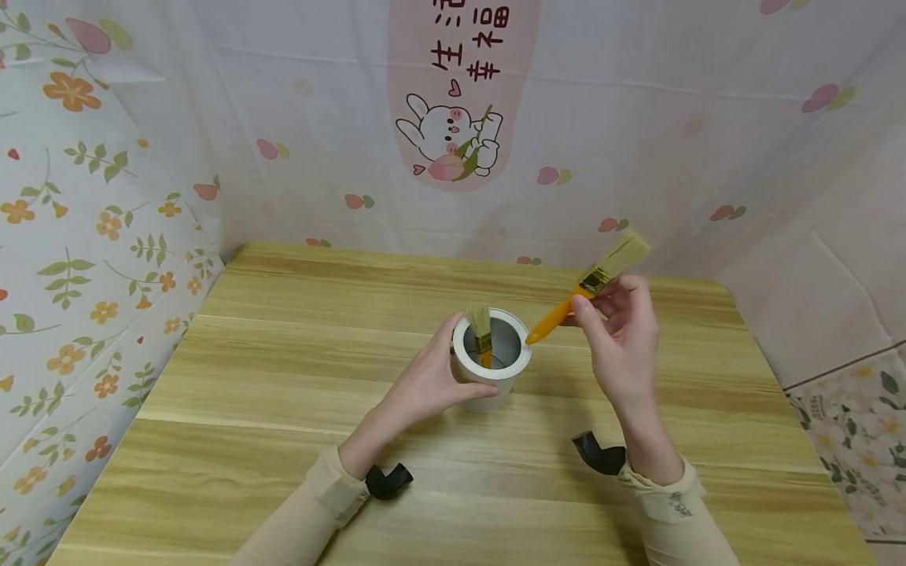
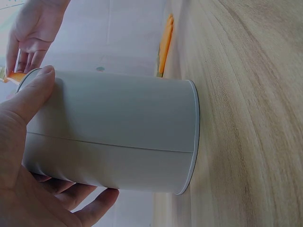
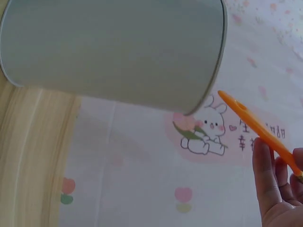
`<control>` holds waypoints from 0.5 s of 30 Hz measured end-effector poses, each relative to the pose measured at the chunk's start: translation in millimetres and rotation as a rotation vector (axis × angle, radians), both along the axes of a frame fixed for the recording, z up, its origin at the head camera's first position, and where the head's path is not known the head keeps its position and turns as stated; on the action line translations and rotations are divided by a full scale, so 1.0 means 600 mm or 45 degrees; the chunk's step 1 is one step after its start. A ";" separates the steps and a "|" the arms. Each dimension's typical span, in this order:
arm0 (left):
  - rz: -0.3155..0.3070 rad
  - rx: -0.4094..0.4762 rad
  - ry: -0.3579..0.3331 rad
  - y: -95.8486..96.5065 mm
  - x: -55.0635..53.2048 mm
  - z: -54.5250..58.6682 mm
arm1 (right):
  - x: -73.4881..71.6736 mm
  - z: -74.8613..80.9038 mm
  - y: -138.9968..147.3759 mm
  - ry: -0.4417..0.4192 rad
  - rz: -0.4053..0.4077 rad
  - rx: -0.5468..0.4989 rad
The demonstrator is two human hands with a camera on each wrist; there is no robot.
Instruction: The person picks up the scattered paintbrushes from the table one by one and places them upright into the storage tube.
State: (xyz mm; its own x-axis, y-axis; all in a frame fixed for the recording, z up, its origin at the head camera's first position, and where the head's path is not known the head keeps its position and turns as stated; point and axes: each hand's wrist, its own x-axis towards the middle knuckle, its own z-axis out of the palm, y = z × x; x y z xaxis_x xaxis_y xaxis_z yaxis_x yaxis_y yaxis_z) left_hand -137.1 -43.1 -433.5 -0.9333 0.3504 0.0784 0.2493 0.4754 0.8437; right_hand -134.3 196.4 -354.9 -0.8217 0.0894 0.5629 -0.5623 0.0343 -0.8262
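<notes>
Beige sleeves [image 1: 290, 515] come in closest, with the left hand's grip [image 1: 425, 383] wrapped round a white can [image 1: 497, 391] sitting mouth-up on the counter [image 1: 248, 377], one brush [image 1: 483, 336] propped inside, bristles up. Right hand's grip [image 1: 624, 346] is kinda just pinching a second brush [image 1: 593, 279], its orange handle tip near the rim [image 1: 493, 374].

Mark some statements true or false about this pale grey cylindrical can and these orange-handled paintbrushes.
The left hand holds the pale grey cylindrical can. True.
The right hand holds an orange-handled, pale-bristled paintbrush. True.
The held paintbrush's bristles point toward the can. False: its handle end does.
A second paintbrush stands bristles-up inside the can. True.
A lid covers the can. False: its top is open.
</notes>
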 end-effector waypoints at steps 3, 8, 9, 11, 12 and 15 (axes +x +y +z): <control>-0.003 0.003 0.003 -0.001 0.000 -0.001 | 0.002 -0.005 -0.009 -0.028 0.022 0.036; -0.010 0.013 0.002 -0.001 -0.001 -0.003 | 0.003 -0.013 -0.018 -0.122 0.003 0.176; -0.012 0.015 0.002 -0.001 -0.001 -0.003 | 0.004 -0.014 -0.019 -0.145 -0.008 0.226; -0.015 0.012 0.003 -0.002 -0.001 -0.004 | 0.004 -0.016 -0.021 -0.171 -0.028 0.329; -0.018 0.011 0.007 -0.002 -0.001 -0.004 | 0.004 -0.018 -0.021 -0.179 -0.036 0.382; -0.025 0.010 0.013 -0.003 -0.003 -0.005 | 0.003 -0.022 -0.024 -0.181 -0.068 0.531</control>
